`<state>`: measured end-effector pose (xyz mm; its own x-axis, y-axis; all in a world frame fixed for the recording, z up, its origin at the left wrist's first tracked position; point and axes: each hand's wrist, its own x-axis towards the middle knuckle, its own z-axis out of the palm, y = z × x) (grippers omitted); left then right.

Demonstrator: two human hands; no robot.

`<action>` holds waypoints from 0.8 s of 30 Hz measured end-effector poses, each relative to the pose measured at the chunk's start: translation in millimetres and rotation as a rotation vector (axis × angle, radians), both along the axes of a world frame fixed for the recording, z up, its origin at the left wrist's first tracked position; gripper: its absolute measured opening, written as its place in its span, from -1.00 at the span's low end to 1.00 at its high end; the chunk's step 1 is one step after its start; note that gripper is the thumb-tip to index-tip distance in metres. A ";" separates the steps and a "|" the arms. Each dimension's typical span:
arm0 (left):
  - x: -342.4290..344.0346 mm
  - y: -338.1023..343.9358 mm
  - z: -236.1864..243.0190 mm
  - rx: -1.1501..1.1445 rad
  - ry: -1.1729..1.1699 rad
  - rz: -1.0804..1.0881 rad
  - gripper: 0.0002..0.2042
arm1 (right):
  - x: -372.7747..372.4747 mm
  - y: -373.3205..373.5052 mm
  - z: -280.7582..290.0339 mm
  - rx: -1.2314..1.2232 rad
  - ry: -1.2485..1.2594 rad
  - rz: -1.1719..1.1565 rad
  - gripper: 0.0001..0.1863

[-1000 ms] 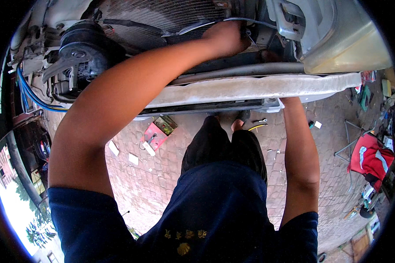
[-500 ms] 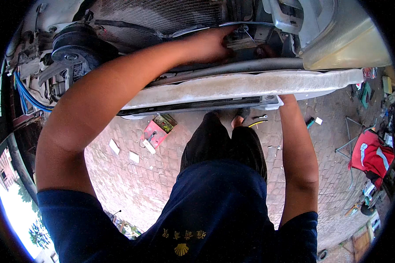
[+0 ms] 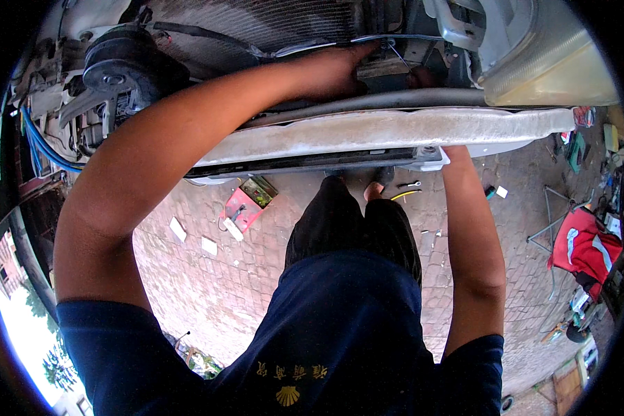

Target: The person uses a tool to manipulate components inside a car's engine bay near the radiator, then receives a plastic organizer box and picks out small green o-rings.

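The work looked under way rather than finished: the long, whitish metal beam (image 3: 395, 132) lay exposed across the far side, and the thin, straight, silvery rod (image 3: 399, 57) stood slanted in the gap beyond it, between the hands; what was left could not be told. The left hand (image 3: 329, 75) reached over the beam from the left, its forefinger (image 3: 365, 51) stretched right toward the rod's far end, the other fingers seemingly curled in shadow; whether they gripped anything could not be told. The right forearm passed beneath the beam, and the right hand (image 3: 423, 76) showed dimly beyond it at the rod's near end, seeming to touch it, its finger opening hidden. A dark mesh panel (image 3: 256, 22) lay far left of the rod, a yellowed clear lamp (image 3: 555, 66) to the right.
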<state>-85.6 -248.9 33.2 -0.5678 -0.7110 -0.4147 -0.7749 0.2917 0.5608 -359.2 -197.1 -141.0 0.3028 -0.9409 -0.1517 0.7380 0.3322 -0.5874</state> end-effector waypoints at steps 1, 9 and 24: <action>2.4 0.6 -4.3 -0.029 0.039 -0.001 -0.06 | 1.8 1.0 -0.4 0.015 -0.029 -0.005 -0.40; 2.9 6.8 10.2 0.115 -0.016 0.090 -0.06 | -6.8 -2.5 3.9 -0.006 -0.318 0.259 -0.40; -3.8 4.5 8.4 0.117 0.131 0.088 -0.06 | 3.9 -8.6 -8.4 -0.167 -0.145 0.035 -0.34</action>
<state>-89.4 -244.4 41.6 -0.5604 -0.7115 -0.4241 -0.7124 0.1529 0.6849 -355.4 -205.6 -149.4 0.3434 -0.9377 0.0530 0.8085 0.2664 -0.5248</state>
